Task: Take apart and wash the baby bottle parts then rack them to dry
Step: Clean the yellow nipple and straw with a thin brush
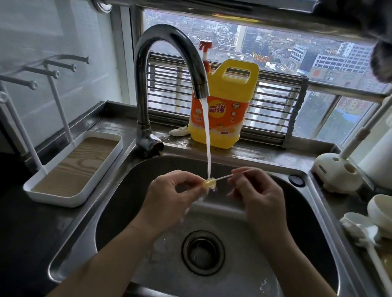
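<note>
Head camera: what are the two hands doing?

— The left hand (171, 191) pinches a small yellow piece (209, 183) between fingertips and thumb. The right hand (255, 192) pinches a thin white stick (225, 177), and the stick's far end meets the yellow piece.

Where is that, going by the tap (168, 57)?

— Straight below its spout. The water stream (207, 135) from the tap falls right onto the yellow piece. Both hands are over the sink (304, 206), above the drain (203, 252).

And further out from the tap?

— Just behind it, by the window, stands a yellow soap jug (223, 107) with an orange label and a red pump. Left of the tap, on the desk (14, 238), sits a white drying rack (73, 167) with a wood-pattern tray and slanted pegs. Right of the tap, also on the desk, is a white brush holder (336, 173) with a long white handle (370, 122) standing in it. Beyond that, further right of the tap, lie some white rounded parts (387, 214); I cannot tell exactly what they are.
</note>
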